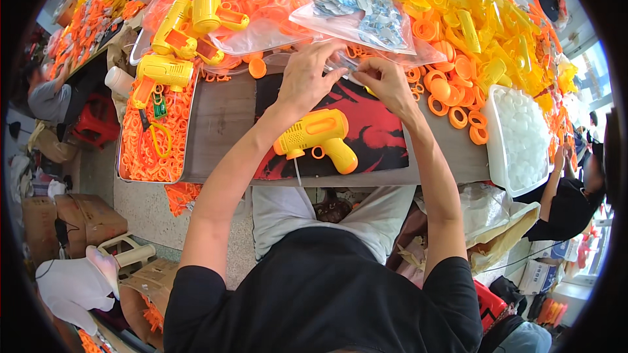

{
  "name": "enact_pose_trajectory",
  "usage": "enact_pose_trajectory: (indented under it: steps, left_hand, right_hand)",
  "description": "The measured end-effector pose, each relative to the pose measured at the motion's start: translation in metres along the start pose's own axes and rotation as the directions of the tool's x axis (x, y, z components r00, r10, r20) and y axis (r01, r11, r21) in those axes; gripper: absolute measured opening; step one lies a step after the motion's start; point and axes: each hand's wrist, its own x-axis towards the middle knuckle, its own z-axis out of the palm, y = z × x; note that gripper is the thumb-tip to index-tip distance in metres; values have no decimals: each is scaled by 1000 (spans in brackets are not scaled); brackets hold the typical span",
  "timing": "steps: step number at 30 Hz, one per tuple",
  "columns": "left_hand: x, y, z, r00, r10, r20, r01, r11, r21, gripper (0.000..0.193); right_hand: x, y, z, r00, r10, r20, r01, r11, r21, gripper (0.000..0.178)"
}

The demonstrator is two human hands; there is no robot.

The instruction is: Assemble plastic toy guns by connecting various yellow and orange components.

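Toy (313, 132) on the mat (384, 157) by the surface's (222, 124) near edge, looking light, stiff and slick, best taken by that stubby grip (343, 157), while left hand (304, 77) and right hand (388, 84) crowd close together farther back, their hold too hidden to tell!

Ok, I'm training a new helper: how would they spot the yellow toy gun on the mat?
On the brown table, find the black-and-red mat at the middle. The yellow toy gun lies near its front edge, handle to the right. Unlike the similar guns grouped at the table's left, it lies apart, on the mat.
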Motion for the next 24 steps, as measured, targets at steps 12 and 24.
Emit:
enact_pose_trajectory:
  steps: [12, 24]
  left_hand:
    - [-13, 18, 9, 567, -448, 691, 714, -151, -684, 26]
    - [-34, 22, -5, 622, -344, 703, 652, -269, -709, 31]
  right_hand:
    - [-42, 10, 6, 917, 300, 261, -357, 333, 873, 18]
    - [-54, -25, 4, 918, 121, 378, -377, -33, 926, 16]
